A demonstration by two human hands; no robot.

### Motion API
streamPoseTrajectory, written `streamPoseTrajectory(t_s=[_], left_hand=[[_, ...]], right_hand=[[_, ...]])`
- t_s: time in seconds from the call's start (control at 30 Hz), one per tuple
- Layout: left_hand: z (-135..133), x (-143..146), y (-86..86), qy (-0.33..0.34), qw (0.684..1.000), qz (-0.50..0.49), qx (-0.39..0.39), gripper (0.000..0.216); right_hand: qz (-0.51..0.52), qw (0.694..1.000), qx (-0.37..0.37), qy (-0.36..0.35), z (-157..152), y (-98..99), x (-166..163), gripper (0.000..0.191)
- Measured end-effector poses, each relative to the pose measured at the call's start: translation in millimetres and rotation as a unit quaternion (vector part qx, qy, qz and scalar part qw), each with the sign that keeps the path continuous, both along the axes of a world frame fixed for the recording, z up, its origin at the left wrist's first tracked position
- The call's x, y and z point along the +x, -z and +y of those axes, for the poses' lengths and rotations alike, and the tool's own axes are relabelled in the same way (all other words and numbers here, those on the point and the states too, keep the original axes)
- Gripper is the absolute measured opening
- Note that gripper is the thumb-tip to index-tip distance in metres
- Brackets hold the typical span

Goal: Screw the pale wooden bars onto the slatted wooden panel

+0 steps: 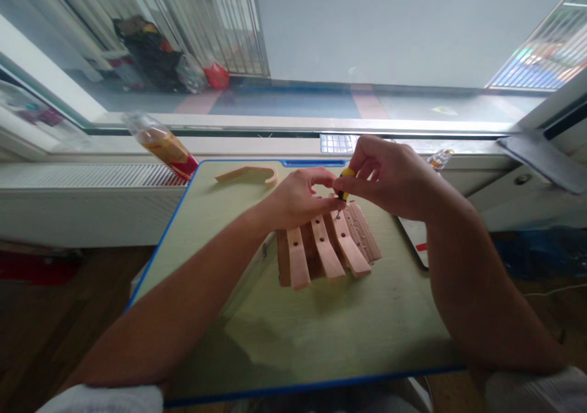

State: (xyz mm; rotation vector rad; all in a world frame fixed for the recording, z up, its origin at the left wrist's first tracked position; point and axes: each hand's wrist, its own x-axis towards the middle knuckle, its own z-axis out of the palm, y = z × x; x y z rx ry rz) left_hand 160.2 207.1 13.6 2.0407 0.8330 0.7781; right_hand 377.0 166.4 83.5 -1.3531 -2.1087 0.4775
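My right hand grips a small screwdriver with a yellow and black handle from above. My left hand is closed around the lower part of the same handle, thumb and fingertips at it. The tip of the screwdriver meets a screw in the rightmost of three light wooden strips. These strips have dark holes and lie across a darker brown wooden board, whose right part is dotted with small holes or screws. My left hand hides the board's upper left part.
The green table has a blue edge. A loose curved wooden hook lies at its far left, and a small dark piece left of the board. Beyond stand a bottle, a radiator and a window. A flat dark-edged object lies right.
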Motion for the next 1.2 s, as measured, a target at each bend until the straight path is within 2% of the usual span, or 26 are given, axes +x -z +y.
streamPoseTrajectory(t_s=[0.23,0.37,0.53,0.67,0.87,1.2], left_hand=[[1,1,-0.1,-0.007,1.0,0.008,0.007,0.024],[0,1,-3.9,-0.001,1.0,0.016,0.005,0.022],[-1,0,-4.9,0.006,1.0,0.014,0.004,0.024],[0,0,-3.2,0.01,1.0,0.016,0.004,0.027],[0,-1,0.8,-0.019,0.999,0.028,-0.004,0.042],[0,0,0.7,-0.007,1.0,0.012,0.005,0.035]], right_hand=[[0.02,0.999,-0.02,-0.042,0,-2.9,11,0.034],[0.004,0.999,-0.013,-0.051,-1,-3.7,14,0.025],[0.0,0.999,0.006,-0.049,-1,-2.7,11,0.023],[-0.001,0.999,-0.012,-0.043,-2,-3.3,7,0.026],[0.01,1.0,-0.021,-0.01,-1,-2.3,1,0.025],[-0.001,1.0,-0.005,0.014,0,2.2,-5,0.037]])
